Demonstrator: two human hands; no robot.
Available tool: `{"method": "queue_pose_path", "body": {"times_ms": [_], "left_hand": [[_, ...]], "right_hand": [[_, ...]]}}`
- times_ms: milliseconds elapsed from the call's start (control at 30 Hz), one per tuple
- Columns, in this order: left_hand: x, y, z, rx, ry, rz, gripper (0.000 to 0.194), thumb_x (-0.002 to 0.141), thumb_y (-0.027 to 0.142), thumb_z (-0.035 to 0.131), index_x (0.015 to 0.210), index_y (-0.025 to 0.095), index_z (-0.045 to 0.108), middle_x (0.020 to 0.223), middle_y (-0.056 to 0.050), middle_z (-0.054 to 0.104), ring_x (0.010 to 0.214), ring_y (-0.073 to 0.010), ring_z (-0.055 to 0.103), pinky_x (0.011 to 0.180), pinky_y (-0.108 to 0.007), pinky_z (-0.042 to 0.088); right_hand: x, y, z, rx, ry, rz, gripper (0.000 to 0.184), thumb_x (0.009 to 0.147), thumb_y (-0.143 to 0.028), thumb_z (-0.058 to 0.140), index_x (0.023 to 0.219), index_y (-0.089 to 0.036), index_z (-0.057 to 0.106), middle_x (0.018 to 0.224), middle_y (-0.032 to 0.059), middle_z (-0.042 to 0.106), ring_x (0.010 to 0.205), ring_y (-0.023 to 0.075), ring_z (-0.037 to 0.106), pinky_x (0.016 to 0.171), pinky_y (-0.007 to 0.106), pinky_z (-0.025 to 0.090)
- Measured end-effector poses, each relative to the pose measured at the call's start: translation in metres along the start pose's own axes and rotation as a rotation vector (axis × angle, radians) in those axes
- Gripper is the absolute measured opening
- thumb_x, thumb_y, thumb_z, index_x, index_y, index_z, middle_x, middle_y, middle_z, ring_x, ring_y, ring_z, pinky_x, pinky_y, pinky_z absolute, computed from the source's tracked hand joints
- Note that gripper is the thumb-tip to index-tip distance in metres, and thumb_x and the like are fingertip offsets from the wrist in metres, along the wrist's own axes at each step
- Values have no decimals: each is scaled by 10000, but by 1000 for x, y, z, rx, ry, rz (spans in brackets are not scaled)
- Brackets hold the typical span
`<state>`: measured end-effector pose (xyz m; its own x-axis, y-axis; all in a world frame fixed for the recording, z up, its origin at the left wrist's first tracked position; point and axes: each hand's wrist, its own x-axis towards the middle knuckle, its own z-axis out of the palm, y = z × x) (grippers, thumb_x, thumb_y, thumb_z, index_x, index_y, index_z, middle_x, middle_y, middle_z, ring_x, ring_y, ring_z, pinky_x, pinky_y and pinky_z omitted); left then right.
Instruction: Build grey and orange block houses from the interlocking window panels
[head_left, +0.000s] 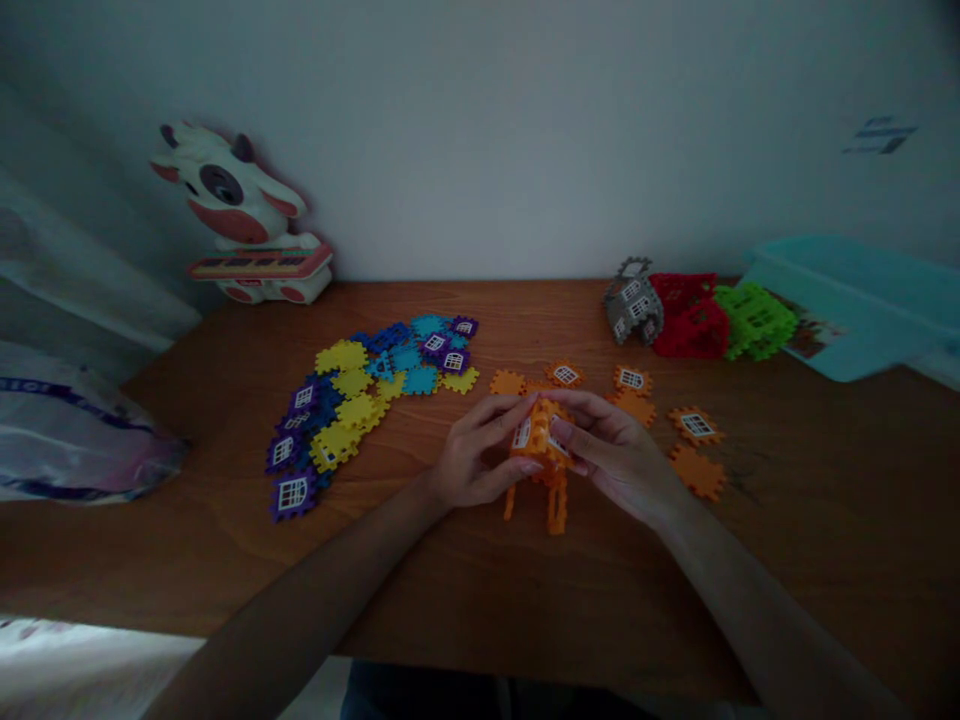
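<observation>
Head view: orange block build (545, 452), at the middle of the table (420, 590), held from both sides; contact with the tabletop unclear. Left hand (484, 450): fingers narrowed on its left side. Right hand (619, 450): thumb and fingers pinching its right side. Loose orange pieces (699, 471), beyond and to the right. Yellow, blue and purple pieces (357, 410), in a curved spread at left. Far right: grey block build (636, 306), red block build (694, 328), green block build (756, 322), blue box (862, 290). Far left: toy cow (259, 205).
</observation>
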<state>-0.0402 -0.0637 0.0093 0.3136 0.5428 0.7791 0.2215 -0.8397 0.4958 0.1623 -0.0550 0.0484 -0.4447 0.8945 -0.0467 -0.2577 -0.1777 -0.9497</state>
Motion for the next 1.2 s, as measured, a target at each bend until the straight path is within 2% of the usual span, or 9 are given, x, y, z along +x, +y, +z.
{"method": "queue_pose_path", "body": {"times_ms": [400,467,533,633,733,867,933,1033,1200], "left_hand": [[1,2,0,1,6,-51,631,948,417,641,1523,246,449,1328,-157,627,1171,-255,641,972,-414,570],[1,3,0,8,8,-70,632,943,425,646,1517,241,457,1317,-155,635,1158,-253,644,970,-409,569],[1,3,0,14,4,-77,632,939,433,651,1511,241,464,1310,-152,637,1140,-246,648,957,-398,574],[1,3,0,18,4,-80,618,942,438,646,1501,238,473,1304,-153,635,1124,-240,652,932,-385,586],[0,1,1,23,13,-86,601,943,434,644,1487,231,486,1292,-151,641,1108,-235,655,912,-380,597],[-2,-2,2,-25,48,-108,605,918,402,686,1474,248,502,1314,-139,638,1133,-236,649,923,-380,598],[-2,-4,1,-119,87,-156,587,923,362,687,1473,259,507,1344,-138,626,1161,-235,651,960,-379,587],[3,-5,-5,-340,131,-265,544,943,304,673,1464,267,520,1362,-132,639,1184,-232,674,1009,-372,566],[9,-9,-22,-557,17,-389,494,845,247,796,1319,266,659,1317,-95,704,1249,-234,655,1083,-362,518]], "right_hand": [[0,-2,0,-29,-39,-72,278,856,-364,777,1129,-340,736,855,-24,669,567,71,501,451,179,440],[-1,-4,0,-67,-44,-81,296,864,-371,766,1155,-336,730,954,-3,703,646,88,580,520,202,515],[-1,-5,0,-106,-58,-96,334,833,-352,795,1159,-325,730,1114,22,722,839,132,673,694,265,600],[-3,-6,-1,-118,-85,-118,461,747,-278,863,1182,-330,718,1258,29,703,1046,192,696,903,368,609],[-6,-7,1,-115,-119,-117,534,733,-246,870,1229,-340,696,1272,27,701,1038,200,707,918,396,615],[-7,-9,4,-163,-144,-135,460,809,-273,813,1246,-330,680,1307,36,672,1086,200,681,950,396,597],[-6,-10,3,-157,-100,-156,381,834,-291,796,1199,-326,693,1255,26,675,1060,178,668,922,350,595],[-2,-12,-3,-12,13,-130,378,850,-341,776,1207,-376,656,1036,-20,671,862,135,650,742,289,606],[8,-11,-17,73,247,-78,300,759,-366,817,1025,-315,688,939,-30,618,773,123,583,587,232,527]]}}
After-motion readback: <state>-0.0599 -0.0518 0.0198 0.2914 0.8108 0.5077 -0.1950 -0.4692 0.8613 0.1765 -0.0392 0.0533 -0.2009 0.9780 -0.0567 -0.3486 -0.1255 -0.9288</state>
